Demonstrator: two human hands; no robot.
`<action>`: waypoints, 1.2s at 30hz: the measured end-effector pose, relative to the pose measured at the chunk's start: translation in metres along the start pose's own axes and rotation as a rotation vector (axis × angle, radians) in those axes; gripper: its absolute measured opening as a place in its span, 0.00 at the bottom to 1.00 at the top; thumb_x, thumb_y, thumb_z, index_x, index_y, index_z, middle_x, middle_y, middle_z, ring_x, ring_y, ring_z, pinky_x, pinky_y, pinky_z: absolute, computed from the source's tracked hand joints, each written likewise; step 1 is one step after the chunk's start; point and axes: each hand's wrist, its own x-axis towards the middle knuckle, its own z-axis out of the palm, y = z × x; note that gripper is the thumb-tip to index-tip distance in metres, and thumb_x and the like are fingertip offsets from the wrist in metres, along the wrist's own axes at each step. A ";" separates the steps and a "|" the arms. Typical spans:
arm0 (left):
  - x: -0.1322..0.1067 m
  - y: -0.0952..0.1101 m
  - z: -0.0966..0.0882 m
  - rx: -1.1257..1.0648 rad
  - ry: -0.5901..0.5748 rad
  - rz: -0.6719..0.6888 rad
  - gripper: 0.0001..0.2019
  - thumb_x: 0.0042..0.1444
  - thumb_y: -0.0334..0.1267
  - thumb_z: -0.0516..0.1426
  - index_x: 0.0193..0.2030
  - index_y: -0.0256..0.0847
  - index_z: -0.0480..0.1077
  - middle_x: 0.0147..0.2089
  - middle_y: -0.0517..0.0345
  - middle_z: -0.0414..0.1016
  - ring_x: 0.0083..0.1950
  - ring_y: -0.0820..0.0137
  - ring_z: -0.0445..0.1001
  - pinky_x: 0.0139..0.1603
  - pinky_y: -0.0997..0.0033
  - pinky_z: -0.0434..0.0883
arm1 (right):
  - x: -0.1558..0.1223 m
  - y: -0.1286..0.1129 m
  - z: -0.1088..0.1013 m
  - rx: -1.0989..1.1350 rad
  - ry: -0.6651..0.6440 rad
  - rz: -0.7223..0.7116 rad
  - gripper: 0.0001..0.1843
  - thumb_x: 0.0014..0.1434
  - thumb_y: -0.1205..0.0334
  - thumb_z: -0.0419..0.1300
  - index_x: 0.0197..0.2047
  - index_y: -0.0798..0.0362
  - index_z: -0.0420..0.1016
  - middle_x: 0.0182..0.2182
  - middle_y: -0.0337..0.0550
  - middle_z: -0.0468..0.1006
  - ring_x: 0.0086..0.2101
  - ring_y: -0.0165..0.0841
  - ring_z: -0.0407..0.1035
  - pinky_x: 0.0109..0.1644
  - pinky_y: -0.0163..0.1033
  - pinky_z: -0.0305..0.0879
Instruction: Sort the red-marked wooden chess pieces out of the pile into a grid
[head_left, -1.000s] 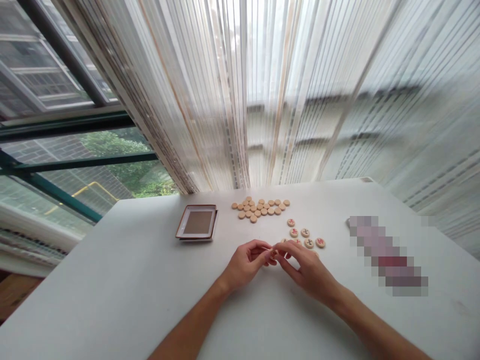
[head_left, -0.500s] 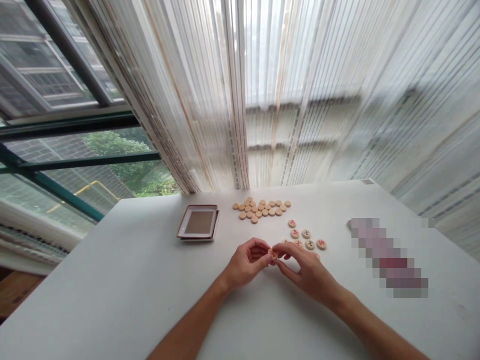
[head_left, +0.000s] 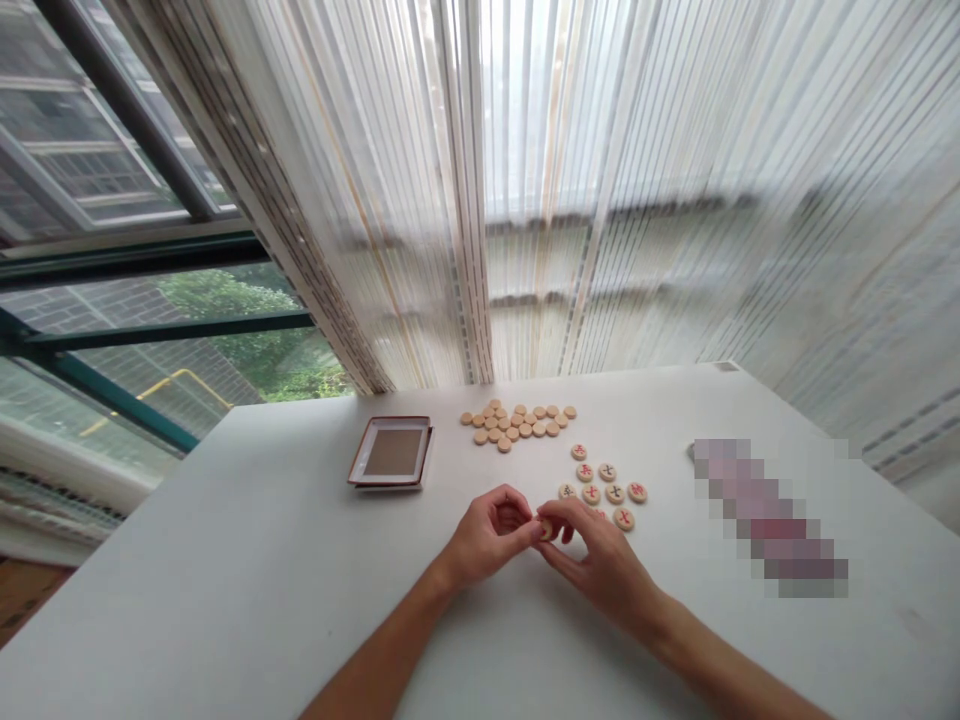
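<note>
My left hand (head_left: pixel 487 540) and my right hand (head_left: pixel 596 560) meet over the white table (head_left: pixel 225 600), fingertips pinched together on one round wooden chess piece (head_left: pixel 547 527). Just beyond my right hand lie several face-up pieces with red or dark characters (head_left: pixel 606 483). Farther back sits a cluster of several plain, face-down wooden pieces (head_left: pixel 516 424). Both hands have curled fingers and rest near the table top.
A flat box with a dark rim (head_left: pixel 391 454) lies to the left of the pieces. A blurred-out object (head_left: pixel 765 520) lies on the right of the table. Striped sheer curtains (head_left: pixel 600 180) hang behind the far edge, with a window (head_left: pixel 135 300) at the left.
Both hands stay pinched together on the piece, shifted slightly nearer to me. One more face-up piece shows beside my right hand. The view has tilted a little.
</note>
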 end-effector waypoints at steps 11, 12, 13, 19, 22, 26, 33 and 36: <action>0.001 0.007 -0.003 -0.099 -0.025 -0.019 0.14 0.53 0.40 0.67 0.41 0.36 0.69 0.34 0.51 0.82 0.37 0.68 0.80 0.40 0.71 0.72 | -0.002 -0.004 0.002 0.071 0.121 -0.015 0.13 0.62 0.67 0.62 0.50 0.50 0.69 0.38 0.42 0.79 0.33 0.32 0.74 0.38 0.38 0.74; 0.001 0.008 -0.003 -0.103 -0.025 -0.017 0.14 0.54 0.40 0.67 0.40 0.36 0.69 0.34 0.51 0.82 0.36 0.68 0.80 0.40 0.71 0.72 | -0.001 -0.005 0.001 0.074 0.105 -0.020 0.13 0.63 0.67 0.61 0.51 0.49 0.70 0.39 0.42 0.79 0.34 0.33 0.74 0.38 0.39 0.74; 0.001 0.009 -0.003 -0.104 -0.026 -0.011 0.14 0.54 0.40 0.66 0.40 0.36 0.68 0.34 0.52 0.81 0.36 0.68 0.80 0.40 0.71 0.72 | -0.001 -0.005 0.000 0.074 0.085 -0.023 0.14 0.64 0.67 0.60 0.53 0.49 0.70 0.40 0.43 0.79 0.35 0.33 0.74 0.39 0.39 0.75; 0.001 0.010 -0.002 -0.097 -0.026 -0.006 0.16 0.55 0.42 0.66 0.43 0.37 0.67 0.33 0.52 0.82 0.34 0.69 0.79 0.41 0.69 0.72 | 0.004 -0.006 -0.008 0.078 0.013 -0.011 0.18 0.67 0.68 0.54 0.58 0.46 0.70 0.46 0.47 0.75 0.40 0.36 0.73 0.44 0.43 0.75; 0.001 0.008 -0.001 -0.082 -0.017 -0.021 0.18 0.55 0.42 0.66 0.48 0.36 0.68 0.36 0.49 0.82 0.36 0.67 0.80 0.43 0.68 0.73 | 0.005 -0.006 -0.009 0.095 0.026 0.000 0.17 0.67 0.66 0.53 0.58 0.46 0.70 0.47 0.48 0.74 0.41 0.36 0.74 0.44 0.43 0.76; 0.001 0.006 -0.001 -0.062 0.002 -0.012 0.18 0.55 0.42 0.66 0.47 0.35 0.69 0.36 0.48 0.83 0.36 0.66 0.80 0.42 0.68 0.73 | 0.005 -0.005 -0.009 0.121 0.070 0.005 0.13 0.66 0.65 0.57 0.53 0.49 0.70 0.45 0.48 0.74 0.37 0.35 0.74 0.39 0.41 0.76; 0.002 0.007 -0.003 -0.035 0.003 -0.003 0.20 0.55 0.42 0.66 0.50 0.36 0.69 0.38 0.47 0.83 0.36 0.67 0.81 0.41 0.69 0.73 | 0.007 -0.003 -0.012 0.068 0.060 -0.001 0.12 0.67 0.64 0.56 0.53 0.48 0.72 0.46 0.48 0.76 0.39 0.35 0.75 0.42 0.41 0.76; 0.002 0.008 -0.003 0.000 0.014 -0.003 0.21 0.55 0.44 0.66 0.51 0.35 0.70 0.38 0.46 0.82 0.36 0.66 0.81 0.41 0.69 0.72 | 0.008 -0.003 -0.014 0.053 0.061 -0.010 0.13 0.68 0.64 0.55 0.54 0.48 0.72 0.47 0.49 0.77 0.40 0.36 0.75 0.43 0.42 0.77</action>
